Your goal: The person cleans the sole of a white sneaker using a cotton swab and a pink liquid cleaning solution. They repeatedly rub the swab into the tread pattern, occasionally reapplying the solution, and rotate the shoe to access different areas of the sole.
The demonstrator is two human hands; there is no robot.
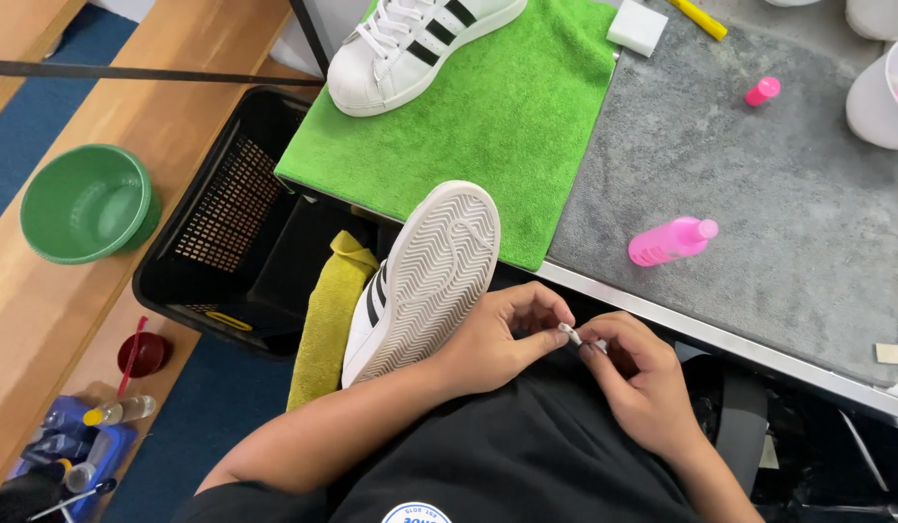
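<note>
Both hands meet over the lap: left hand (pixel 493 339) and right hand (pixel 638 378) each pinch one end of a small white piece (pixel 571 334) between fingertips, can't tell what it is. A white sneaker (pixel 425 281) lies sole-up just left of the left hand, touching the wrist, beside a yellow cloth (pixel 328 315) and black crate (pixel 231 218). On the table: second sneaker (pixel 410 48) on a green towel (pixel 512 126), pink bottle (pixel 670 240) on a grey mat (pixel 759 184).
</note>
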